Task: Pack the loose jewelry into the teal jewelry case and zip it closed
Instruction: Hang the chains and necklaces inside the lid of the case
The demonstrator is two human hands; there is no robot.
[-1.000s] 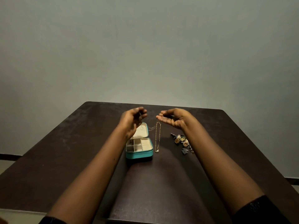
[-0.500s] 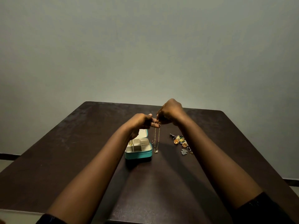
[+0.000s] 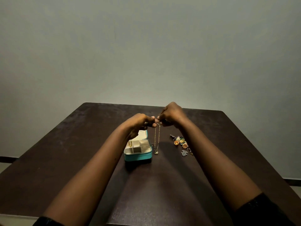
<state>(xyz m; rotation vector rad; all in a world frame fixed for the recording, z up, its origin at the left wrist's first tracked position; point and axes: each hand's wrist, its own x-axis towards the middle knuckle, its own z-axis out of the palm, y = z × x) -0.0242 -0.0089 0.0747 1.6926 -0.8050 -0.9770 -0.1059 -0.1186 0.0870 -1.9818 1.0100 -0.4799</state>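
The teal jewelry case lies open on the dark table, its cream compartments showing and a gold piece in the left one. My left hand and my right hand meet above the case's right side, both pinching the top of a thin gold necklace. The chain hangs straight down in a narrow loop, its small pendant near the table just right of the case. My left hand hides part of the case's lid.
A cluster of loose earrings and charms lies on the table right of the necklace, under my right forearm's line. The dark wooden table ends at a plain grey wall behind.
A second ago my hands were apart with palms up and the chain draped between them. They have come together and turned over, so the necklace now hangs as a narrow loop.
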